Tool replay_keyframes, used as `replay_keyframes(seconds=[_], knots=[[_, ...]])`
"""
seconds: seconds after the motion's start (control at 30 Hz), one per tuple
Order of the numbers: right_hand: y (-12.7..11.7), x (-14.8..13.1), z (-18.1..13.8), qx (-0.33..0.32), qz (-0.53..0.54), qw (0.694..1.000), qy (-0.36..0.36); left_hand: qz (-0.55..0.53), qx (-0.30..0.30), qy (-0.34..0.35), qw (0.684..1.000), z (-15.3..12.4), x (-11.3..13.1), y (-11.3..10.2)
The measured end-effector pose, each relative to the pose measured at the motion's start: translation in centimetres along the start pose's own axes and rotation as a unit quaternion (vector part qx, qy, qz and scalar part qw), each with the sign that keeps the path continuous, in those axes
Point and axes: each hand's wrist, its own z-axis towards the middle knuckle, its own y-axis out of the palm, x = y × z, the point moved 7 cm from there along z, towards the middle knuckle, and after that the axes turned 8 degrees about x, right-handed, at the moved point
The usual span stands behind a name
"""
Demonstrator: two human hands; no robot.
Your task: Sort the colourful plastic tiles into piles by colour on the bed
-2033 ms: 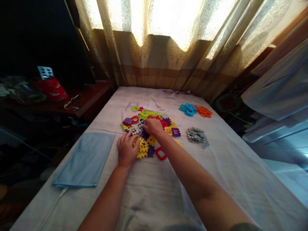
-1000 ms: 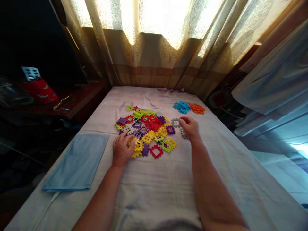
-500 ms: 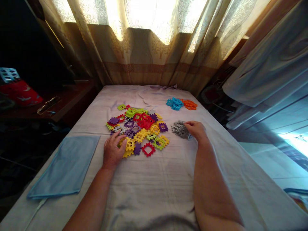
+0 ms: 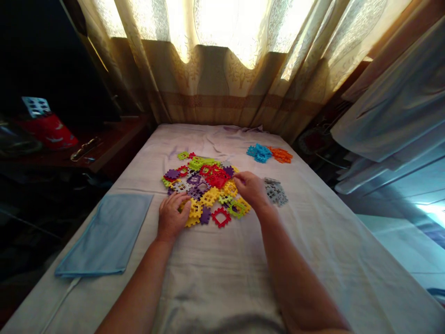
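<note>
A heap of interlocking plastic squares (image 4: 209, 196) in yellow, red, purple, green and grey lies on the sheet, their edges notched. My left hand (image 4: 173, 215) rests against the heap's near left side, fingers loosely bent and apart, touching the yellow squares. Over the right side of the heap is my right hand (image 4: 251, 188), its fingers bent and slightly apart at the tips; I see nothing held there. To its right sits a smaller pile of grey squares (image 4: 276, 192). A single red square frame (image 4: 221, 217) lies at the heap's front edge.
Blue squares (image 4: 259, 153) and orange squares (image 4: 281, 155) form two adjoining piles toward the back right. A light blue cloth-covered pad (image 4: 104, 236) with a white cord lies at left. Patterned curtains (image 4: 215, 93) hang behind; a dark wooden cabinet (image 4: 114, 144) stands at far left.
My right hand has left the grey pile and moved left to the mixed heap. My left hand stays by the heap's near left side. The camera view has shifted slightly.
</note>
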Motion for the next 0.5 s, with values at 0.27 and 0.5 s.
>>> replay_keyframes(seconds=[0.27,0.5], knots=[[6.8,-11.1,-0.8,-0.11,-0.005,0.981,-0.162,-0.113,0.092,-0.146,0.978,0.4,-1.9,-1.8],[9.6,-14.7,-0.6,-0.163,-0.083,0.97,-0.161,-0.16,0.2,-0.227,0.94,0.2,-3.7,-2.9]])
